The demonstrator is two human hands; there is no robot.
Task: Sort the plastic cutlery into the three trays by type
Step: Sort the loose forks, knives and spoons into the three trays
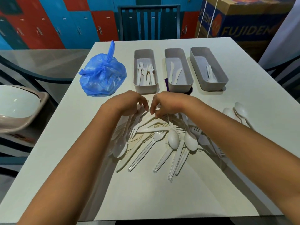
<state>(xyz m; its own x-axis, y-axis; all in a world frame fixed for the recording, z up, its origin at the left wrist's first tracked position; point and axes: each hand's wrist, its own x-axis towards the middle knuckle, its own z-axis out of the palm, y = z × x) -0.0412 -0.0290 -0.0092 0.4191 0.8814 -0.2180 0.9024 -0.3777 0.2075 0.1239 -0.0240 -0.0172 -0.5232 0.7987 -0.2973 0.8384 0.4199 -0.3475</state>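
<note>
The table [162,195] had a smooth, matt, off-white top with square edges. On its far half stood three long, shallow, round-cornered trays of pale grey plastic, set side by side lengthwise and apart from one another. The left tray [136,70] held several white forks, tines pointing away. The middle tray [188,69] held two white knives. The right tray [218,69] held white spoons, bowls toward the near end.

The unsorted cutlery pile [155,135] lay at mid-table, near the trays' front ends. It was thin, glossy, cream-white plastic: ribbed straight handles, oval spoon bowls, four-tined forks and flat knife blades, overlapping in all directions. Two loose spoons [237,111] lay to the right of the pile.

Both hands were over the far edge of the pile. The left hand [129,103] had its fingers curled around handles of several pieces. The right hand [167,103] had its fingers curled down, pinching a spoon [173,140] by its handle, bowl hanging toward the viewer.

A crinkled, translucent blue plastic bag [102,77], knotted at the top, sat left of the trays. A cardboard box [243,21] behind the table carried partly legible lettering reading "FUJIDEN".
</note>
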